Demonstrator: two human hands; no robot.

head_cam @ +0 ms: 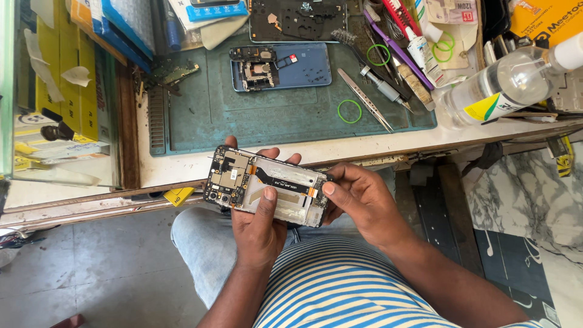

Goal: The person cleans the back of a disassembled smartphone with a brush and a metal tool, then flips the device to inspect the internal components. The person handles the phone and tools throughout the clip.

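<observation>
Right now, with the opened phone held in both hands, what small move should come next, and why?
Probably lift the flat orange-and-black ribbon cable at its right end. The left hand cradles the opened phone with bare circuit board, thumb pressed mid-frame, while the right hand has its thumb tip at that end. The metal tweezers on the green mat lie unused.

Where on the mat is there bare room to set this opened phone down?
The mat is bare along its near strip, between the blue back cover and the table's white edge, left of the green band. The left part under the small board is free too. The right end is crowded: tweezers, screwdriver, brushes, bottle.
</observation>
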